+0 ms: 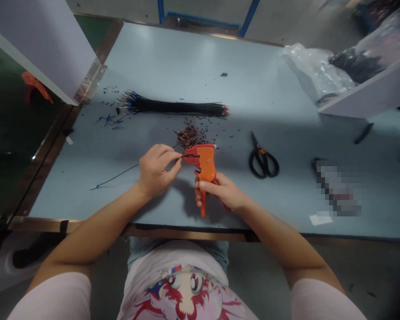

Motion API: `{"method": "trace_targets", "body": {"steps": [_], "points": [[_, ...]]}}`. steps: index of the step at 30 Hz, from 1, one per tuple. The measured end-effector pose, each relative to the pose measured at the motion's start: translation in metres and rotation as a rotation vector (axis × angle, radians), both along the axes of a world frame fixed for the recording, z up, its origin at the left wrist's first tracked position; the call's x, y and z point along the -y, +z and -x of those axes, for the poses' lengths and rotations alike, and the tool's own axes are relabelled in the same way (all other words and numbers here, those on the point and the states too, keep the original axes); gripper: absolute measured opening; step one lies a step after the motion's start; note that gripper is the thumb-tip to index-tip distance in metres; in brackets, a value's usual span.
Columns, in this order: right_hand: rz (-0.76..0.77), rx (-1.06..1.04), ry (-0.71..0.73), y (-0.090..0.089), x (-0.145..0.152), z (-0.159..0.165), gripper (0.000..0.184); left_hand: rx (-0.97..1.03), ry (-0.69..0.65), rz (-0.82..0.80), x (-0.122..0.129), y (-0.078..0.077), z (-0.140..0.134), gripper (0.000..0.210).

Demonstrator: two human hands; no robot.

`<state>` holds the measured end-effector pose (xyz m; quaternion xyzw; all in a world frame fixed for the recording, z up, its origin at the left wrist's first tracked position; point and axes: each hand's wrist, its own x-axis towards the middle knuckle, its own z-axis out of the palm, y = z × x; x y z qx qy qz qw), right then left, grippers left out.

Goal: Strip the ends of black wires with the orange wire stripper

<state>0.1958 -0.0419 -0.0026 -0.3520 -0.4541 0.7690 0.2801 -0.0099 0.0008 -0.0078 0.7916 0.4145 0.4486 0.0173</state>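
Between the fingertips of my left hand [160, 170] is pinched a thin black wire [120, 173]. Its near end reaches into the red jaws of an orange wire stripper [207, 162]; the other end, with a blue and metal tip, trails left over the table. My right hand [220, 190] is wrapped round the stripper's handles, with the tool standing upright, jaws facing left. Just beyond the jaws lies a pile of copper and black wire scraps [188, 135]. Behind that stretches a bundle of black wires [180, 107], with blue tips at left and bare copper ends at right.
Black-handled scissors [264, 163] lie right of my hands. Further right are a blurred-out oblong object [338, 189] and a white paper slip [321, 219]. Clear plastic bags [320, 71] sit at the back right. White panels [46, 44] stand at both sides of the blue-grey table [186, 53].
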Motion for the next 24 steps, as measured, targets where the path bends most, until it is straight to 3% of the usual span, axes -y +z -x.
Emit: {"method": "trace_targets", "body": {"steps": [16, 24], "points": [[-0.046, 0.010, 0.026, 0.0020, 0.0062, 0.0014, 0.035, 0.038, -0.086, -0.031, 0.0040, 0.0083, -0.0003, 0.008], [0.017, -0.004, 0.005, 0.0043, 0.0072, 0.0007, 0.035, 0.050, -0.085, -0.074, 0.0071, 0.0093, -0.0007, 0.008]]}}
